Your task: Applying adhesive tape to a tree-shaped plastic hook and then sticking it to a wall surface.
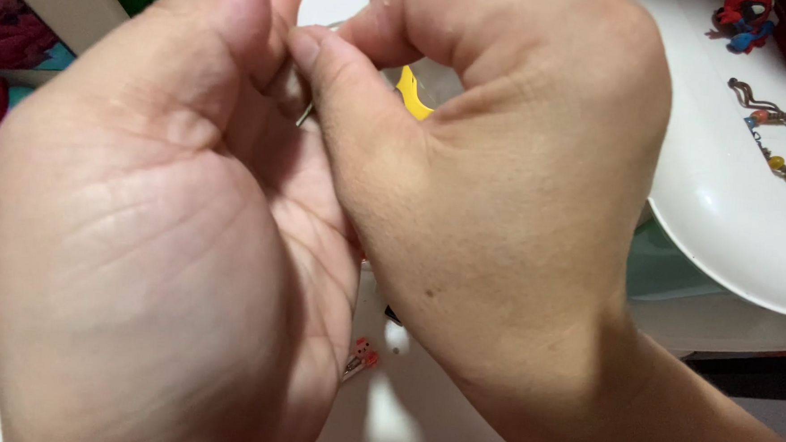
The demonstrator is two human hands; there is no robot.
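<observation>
A: So where are we? Our left hand point(150, 235) and right hand point(502, 191) are pressed together, both pinched shut on a thin thread point(304, 113) up at 12 o'clock.

B: Yep, early-to-mid I'd guess. Yellow piece point(415, 95) peeks out behind the thumbs, beaded bracelet point(778, 134) lies on the white tray point(733, 239) at 2 o'clock, little charm point(361, 357) on the table point(400, 428) at 6.

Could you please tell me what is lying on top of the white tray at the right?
A beaded cord bracelet lies on the white tray; a small red-and-blue figure sits near its far edge. The right hand covers the tray's left part.
</observation>
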